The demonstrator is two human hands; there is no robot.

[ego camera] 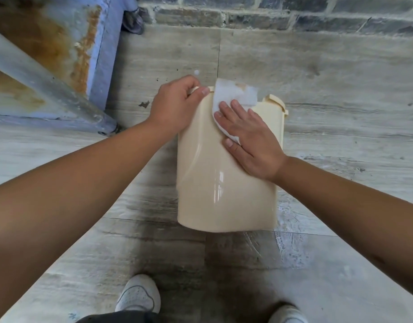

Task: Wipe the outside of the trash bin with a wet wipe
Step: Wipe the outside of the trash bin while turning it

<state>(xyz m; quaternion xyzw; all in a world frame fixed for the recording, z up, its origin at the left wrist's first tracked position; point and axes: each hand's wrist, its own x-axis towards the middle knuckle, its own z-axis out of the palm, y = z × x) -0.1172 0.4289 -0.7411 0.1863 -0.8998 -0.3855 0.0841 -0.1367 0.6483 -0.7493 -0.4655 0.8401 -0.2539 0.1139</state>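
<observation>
A glossy beige trash bin (224, 190) lies tipped on the floor, its rim pointing away from me toward the brick wall. My left hand (175, 106) grips the far rim at the bin's upper left corner. A white wet wipe (235, 95) is spread over the bin's upper side near the rim. My right hand (249, 138) lies flat on the wipe with fingers together, pressing it against the bin wall. Part of the wipe is hidden under my palm.
Grey wood-look floor tiles (340, 78) surround the bin. A rusty blue metal frame (84, 54) stands at the left. A brick wall (270, 12) runs along the back. My white shoes (139, 294) are below the bin, and wet smears mark the floor at its right.
</observation>
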